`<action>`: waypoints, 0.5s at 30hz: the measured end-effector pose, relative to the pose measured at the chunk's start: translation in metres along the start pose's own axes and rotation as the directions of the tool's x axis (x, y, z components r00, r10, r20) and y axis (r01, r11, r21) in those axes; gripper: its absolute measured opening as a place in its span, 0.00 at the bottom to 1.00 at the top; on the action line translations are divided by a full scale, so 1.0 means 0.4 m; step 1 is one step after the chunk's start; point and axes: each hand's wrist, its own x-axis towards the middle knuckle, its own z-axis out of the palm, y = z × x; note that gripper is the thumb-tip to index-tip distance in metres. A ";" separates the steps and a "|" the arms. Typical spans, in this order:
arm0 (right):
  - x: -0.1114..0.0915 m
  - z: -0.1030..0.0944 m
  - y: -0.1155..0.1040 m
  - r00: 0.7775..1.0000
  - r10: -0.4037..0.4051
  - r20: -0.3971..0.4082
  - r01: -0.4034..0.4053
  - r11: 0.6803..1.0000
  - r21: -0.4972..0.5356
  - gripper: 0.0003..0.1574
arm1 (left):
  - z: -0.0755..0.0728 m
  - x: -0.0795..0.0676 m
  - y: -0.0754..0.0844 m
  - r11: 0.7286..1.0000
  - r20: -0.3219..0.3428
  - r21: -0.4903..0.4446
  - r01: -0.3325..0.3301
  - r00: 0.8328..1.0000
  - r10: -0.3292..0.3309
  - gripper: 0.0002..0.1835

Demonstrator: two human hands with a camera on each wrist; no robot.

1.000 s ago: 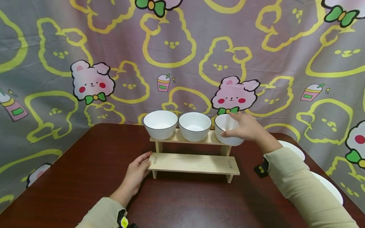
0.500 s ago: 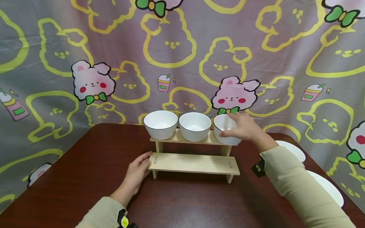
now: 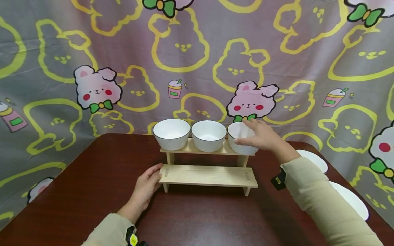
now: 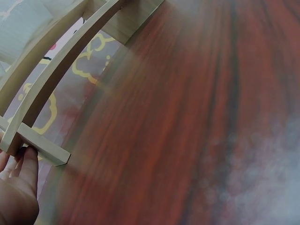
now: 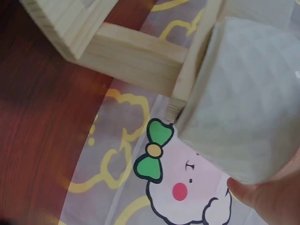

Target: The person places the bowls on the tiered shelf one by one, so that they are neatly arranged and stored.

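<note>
A two-tier wooden rack (image 3: 207, 175) stands on the table, three white bowls with dark rims in a row on its upper tier. The left bowl (image 3: 171, 135) and the middle bowl (image 3: 208, 136) sit side by side. My right hand (image 3: 261, 136) holds the right bowl (image 3: 238, 145), thumb at the front and fingers over the far side of its rim. In the right wrist view, this bowl's ribbed wall (image 5: 248, 98) lies against the upper tier's end. My left hand (image 3: 146, 186) grips the left end of the lower tier; its thumb touches the leg (image 4: 44, 145) there.
Two white plates, one farther (image 3: 314, 160) and one nearer (image 3: 351, 200), lie along the table's right edge, partly behind the right sleeve. A patterned curtain (image 3: 197, 61) hangs directly behind the dark red-brown table (image 3: 77, 184).
The right bowl has slid slightly left towards the middle bowl, with my right hand on it. My left hand stays at the rack's left end. The head view has shifted a little.
</note>
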 end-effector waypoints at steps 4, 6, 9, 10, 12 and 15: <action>-0.016 -0.010 0.004 1.000 0.012 0.005 -0.012 1.000 0.017 0.56 | 0.000 0.000 -0.004 1.000 0.014 -0.013 -0.005 1.000 0.005 0.23; -0.026 -0.016 0.003 1.000 0.024 0.000 -0.024 1.000 0.010 0.55 | -0.001 0.000 -0.004 1.000 0.014 -0.021 -0.010 1.000 0.010 0.23; -0.040 -0.026 0.000 0.999 0.030 -0.026 -0.029 0.999 0.014 0.55 | -0.003 0.002 -0.003 0.999 0.011 -0.028 -0.018 1.000 0.018 0.23; -0.045 -0.030 0.000 0.999 0.031 -0.037 -0.030 0.999 0.017 0.55 | -0.003 0.003 -0.002 0.999 0.013 -0.030 -0.020 1.000 0.021 0.23; -0.054 -0.035 0.004 0.997 0.007 -0.074 -0.005 1.000 0.019 0.54 | -0.004 0.003 -0.001 0.999 0.018 -0.026 -0.021 1.000 0.021 0.23; -0.068 -0.040 0.008 0.993 -0.023 -0.112 0.025 1.000 0.016 0.53 | -0.006 0.002 0.000 1.000 0.013 -0.016 -0.014 1.000 0.015 0.23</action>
